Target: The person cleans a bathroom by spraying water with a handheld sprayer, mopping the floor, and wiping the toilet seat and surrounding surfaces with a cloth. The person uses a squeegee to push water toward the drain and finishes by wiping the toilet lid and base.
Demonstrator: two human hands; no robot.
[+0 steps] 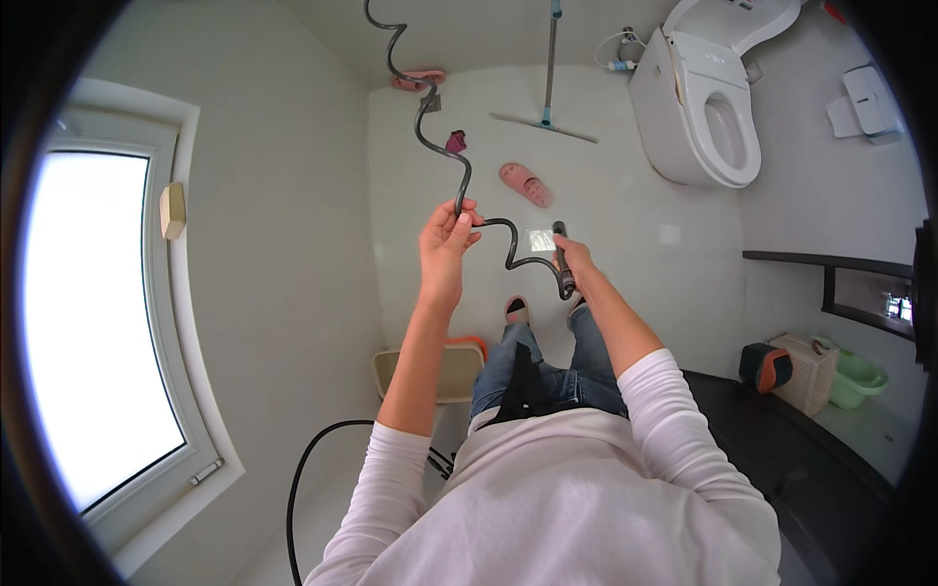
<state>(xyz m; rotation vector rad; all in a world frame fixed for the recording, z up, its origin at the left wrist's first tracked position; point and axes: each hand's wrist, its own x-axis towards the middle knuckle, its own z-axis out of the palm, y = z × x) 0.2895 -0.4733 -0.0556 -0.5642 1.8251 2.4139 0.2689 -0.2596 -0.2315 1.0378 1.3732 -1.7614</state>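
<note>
My left hand (442, 245) pinches a wavy dark grey hose (467, 176) between thumb and fingers, above the floor. From there the hose runs up past the far wall and, the other way, in loose bends to my right hand. My right hand (579, 258) is wrapped around a dark handheld sprayer (560, 233), whose lower end joins the hose. Its fingers partly hide the sprayer's middle. Beyond the hands, a pink slipper (525, 184) and a crumpled maroon cloth (456, 141) lie on the pale floor (623, 220).
A floor squeegee (546, 123) leans at the far wall, left of a white toilet (722, 139) with its lid raised. Another pink slipper (418, 79) sits by the far corner. A beige basin (462, 373) is beside my legs; a dark counter (777, 439) stands at right.
</note>
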